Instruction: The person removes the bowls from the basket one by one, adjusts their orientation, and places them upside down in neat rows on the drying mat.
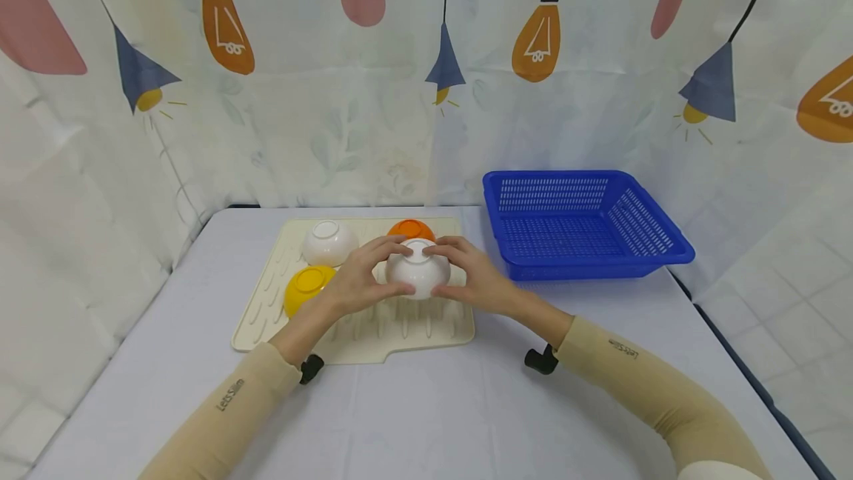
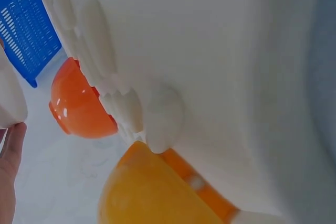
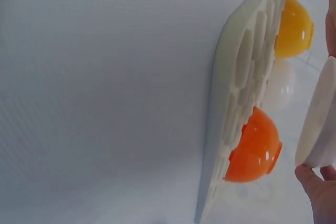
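Note:
Between both hands a white bowl [image 1: 418,272] is held upside down, lifted above the cream drying mat [image 1: 426,328]. My left hand [image 1: 363,276] grips its left side with thumb and fingers, and my right hand [image 1: 476,276] grips its right side. In the right wrist view the raised white bowl [image 3: 320,124] shows its rim apart from the mat. Behind it an orange bowl [image 1: 411,228] rests inverted on the mat. A second white bowl [image 1: 329,243] and a yellow bowl [image 1: 308,287], both inverted, sit at the mat's left, the yellow one partly behind my left hand.
A blue plastic basket [image 1: 586,269] with slotted walls stands at the table's back right. The white-covered table [image 1: 440,421] extends in front of the mat. A patterned curtain [image 1: 373,117] hangs behind the table.

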Motion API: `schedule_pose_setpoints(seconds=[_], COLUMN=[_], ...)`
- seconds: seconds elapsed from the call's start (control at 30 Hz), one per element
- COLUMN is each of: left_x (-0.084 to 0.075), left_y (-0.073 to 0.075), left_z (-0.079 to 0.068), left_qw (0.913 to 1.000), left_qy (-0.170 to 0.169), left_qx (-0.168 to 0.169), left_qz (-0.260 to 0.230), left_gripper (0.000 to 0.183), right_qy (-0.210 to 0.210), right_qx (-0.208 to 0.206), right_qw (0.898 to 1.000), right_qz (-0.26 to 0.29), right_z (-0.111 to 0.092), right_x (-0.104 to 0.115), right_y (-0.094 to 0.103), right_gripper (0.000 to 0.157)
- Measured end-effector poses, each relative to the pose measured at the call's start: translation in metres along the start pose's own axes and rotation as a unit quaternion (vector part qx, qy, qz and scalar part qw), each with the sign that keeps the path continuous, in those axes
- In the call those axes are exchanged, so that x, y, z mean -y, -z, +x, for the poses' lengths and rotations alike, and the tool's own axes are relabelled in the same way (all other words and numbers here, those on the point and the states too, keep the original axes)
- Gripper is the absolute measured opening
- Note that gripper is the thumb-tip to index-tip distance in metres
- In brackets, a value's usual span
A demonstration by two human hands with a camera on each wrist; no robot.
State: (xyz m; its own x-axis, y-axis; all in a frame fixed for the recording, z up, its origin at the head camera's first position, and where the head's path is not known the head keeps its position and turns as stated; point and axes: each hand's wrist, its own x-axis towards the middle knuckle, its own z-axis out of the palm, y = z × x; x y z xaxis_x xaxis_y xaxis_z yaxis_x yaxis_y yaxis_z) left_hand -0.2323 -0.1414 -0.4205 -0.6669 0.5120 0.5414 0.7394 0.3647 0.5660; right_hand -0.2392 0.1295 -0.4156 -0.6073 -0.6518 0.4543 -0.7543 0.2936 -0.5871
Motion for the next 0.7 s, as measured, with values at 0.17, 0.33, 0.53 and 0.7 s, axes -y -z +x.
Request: schedule_pose_setpoints(seconds=[0.17,0.33,0.53,0.7], left_x=[0.001,0.002,0.001,-0.002], left_y=[0.0,-0.001,-0.001,-0.001], left_z=[-0.005,-0.008,-0.01,-0.011], left_qw=[0.9997,0.9988,0.997,0.9934], left_qy=[0.02,0.039,0.061,0.084], left_qx=[0.005,0.014,0.033,0.052], left_qz=[0.016,0.026,0.034,0.058], left_gripper=[0.055,0.055,0.05,0.052], right_qy=[-0.009,-0.022,-0.028,-0.04], right_qx=[0.003,0.015,0.029,0.041], right_qw=[1.0,0.999,0.999,0.998], right_qz=[-0.015,-0.023,-0.029,-0.025], right_z=[0.0,0.001,0.002,0.001], right_x=[-0.002,-0.005,-0.006,-0.007], right_y=[-0.005,-0.012,-0.019,-0.023], right_gripper=[0.061,0.06,0.057,0.056])
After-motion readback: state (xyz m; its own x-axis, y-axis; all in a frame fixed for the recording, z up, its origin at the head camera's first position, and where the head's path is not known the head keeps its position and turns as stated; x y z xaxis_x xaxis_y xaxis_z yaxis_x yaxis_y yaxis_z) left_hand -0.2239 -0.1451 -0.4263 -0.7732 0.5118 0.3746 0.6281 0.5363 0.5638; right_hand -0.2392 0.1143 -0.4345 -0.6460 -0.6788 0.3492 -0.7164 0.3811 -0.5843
